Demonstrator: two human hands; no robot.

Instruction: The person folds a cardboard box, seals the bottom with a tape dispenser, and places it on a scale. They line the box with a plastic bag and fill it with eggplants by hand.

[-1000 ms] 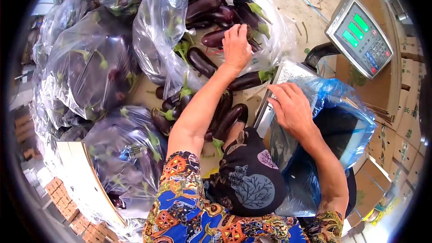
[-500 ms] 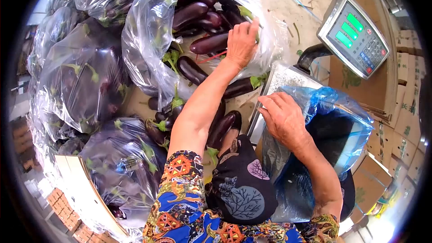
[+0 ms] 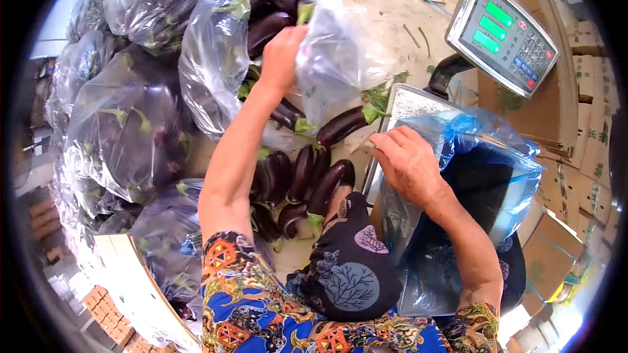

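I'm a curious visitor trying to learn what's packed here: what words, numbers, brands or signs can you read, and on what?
None legibly.
Scale display: green windows, figures too blurred.
Keypad: markings too small.
Stacked cartons: dark green print, too small and blurred.

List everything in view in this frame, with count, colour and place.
Open clear bag: one, transparent, top centre, eggplants inside
Filled clear bags: several, transparent, left
Loose eggplants: several, dark purple, centre
Scale display: one, grey with green readouts, upper right
Scale platform: one, silver, right of centre
Blue bag: one, blue, right, open
Cardboard boxes: several, brown, far right
Patterned top: one, multicoloured, bottom
Left hand: one, at open clear bag
Right hand: one, by blue bag
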